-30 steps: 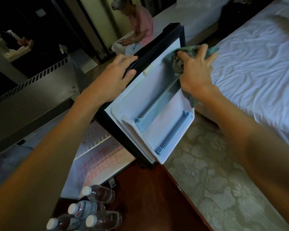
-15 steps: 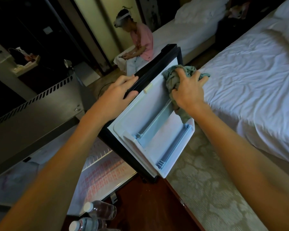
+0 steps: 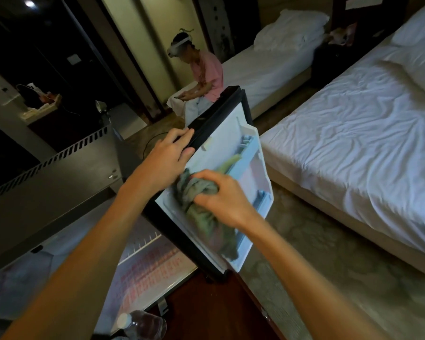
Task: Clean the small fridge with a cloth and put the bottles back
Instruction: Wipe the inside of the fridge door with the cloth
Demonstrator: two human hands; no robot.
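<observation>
Dim room, dark left side, wide-angle warp, slight blur.

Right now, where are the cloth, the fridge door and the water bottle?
cloth (image 3: 201, 217): head view, on its bunched middle below the right hand's fingers.
fridge door (image 3: 221, 133): head view, on its white inner liner.
water bottle (image 3: 145, 323): head view, on its clear body.

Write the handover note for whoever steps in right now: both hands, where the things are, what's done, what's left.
Left hand: gripping the top edge of the open fridge door, steadying it.
Right hand: pressing the green cloth against the door's inner liner, mid-wipe.
Bottles: one water bottle visible on the wooden surface at bottom; others, if any, are out of frame.
Done: door wiping under way; how much is clean cannot be told.
Left: finish the door shelves, wipe the fridge interior, put the bottles back.
</observation>
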